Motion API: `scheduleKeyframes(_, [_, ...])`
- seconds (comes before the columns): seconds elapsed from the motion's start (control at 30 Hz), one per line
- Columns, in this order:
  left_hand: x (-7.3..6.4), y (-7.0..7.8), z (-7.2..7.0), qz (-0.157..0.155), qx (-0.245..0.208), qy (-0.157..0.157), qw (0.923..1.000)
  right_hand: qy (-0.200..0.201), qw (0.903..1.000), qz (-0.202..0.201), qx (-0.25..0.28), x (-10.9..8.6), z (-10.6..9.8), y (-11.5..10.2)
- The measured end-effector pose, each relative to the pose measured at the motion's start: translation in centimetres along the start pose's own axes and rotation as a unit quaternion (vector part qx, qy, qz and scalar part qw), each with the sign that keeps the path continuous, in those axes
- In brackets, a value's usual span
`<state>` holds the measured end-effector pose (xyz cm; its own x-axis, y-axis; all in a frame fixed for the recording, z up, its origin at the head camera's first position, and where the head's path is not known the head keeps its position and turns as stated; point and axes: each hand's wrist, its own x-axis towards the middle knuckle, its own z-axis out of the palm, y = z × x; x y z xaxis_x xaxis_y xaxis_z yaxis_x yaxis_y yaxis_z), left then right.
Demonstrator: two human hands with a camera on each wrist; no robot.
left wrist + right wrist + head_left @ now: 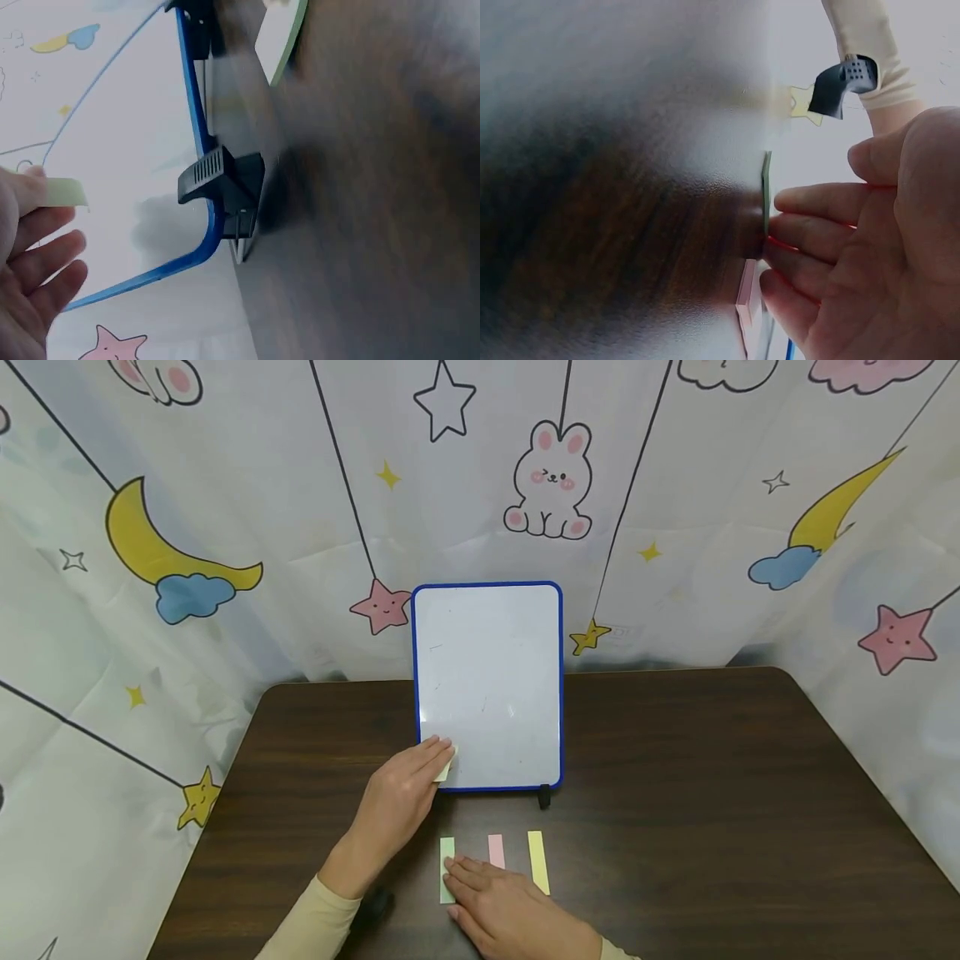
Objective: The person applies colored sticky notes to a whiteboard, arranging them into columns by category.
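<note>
My left hand is at the lower left corner of a small blue-framed whiteboard. Between thumb and fingers it pinches a pale green sticky note, whose strip lies over the white surface in the left wrist view. Low over the table, my right hand has its fingers extended, fingertips right at the edge of a narrow green sticky-note pad. A pink pad is partly covered by that hand. To its right lies a yellow pad.
The whiteboard stands upright on the dark wooden table, held by black clips along its bottom edge. Behind and beside the table hangs a white curtain printed with moons, stars and a rabbit.
</note>
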<state>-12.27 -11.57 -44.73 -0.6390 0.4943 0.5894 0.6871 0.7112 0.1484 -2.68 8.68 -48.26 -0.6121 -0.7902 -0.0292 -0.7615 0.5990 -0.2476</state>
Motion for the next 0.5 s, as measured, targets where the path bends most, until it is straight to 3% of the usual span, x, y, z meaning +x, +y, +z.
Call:
scheduleKeyframes(0.27, [1.5,-1.3,0.8,0.003,0.039,0.057,0.9976,0.010,0.9999,0.003,0.001,0.0,0.0,-0.2])
scheduleKeyframes(0.5, [2.8,-2.3,1.4,0.000,0.046,0.098,0.9941,0.012,0.9999,-0.006,-0.002,0.0,0.0,-0.1])
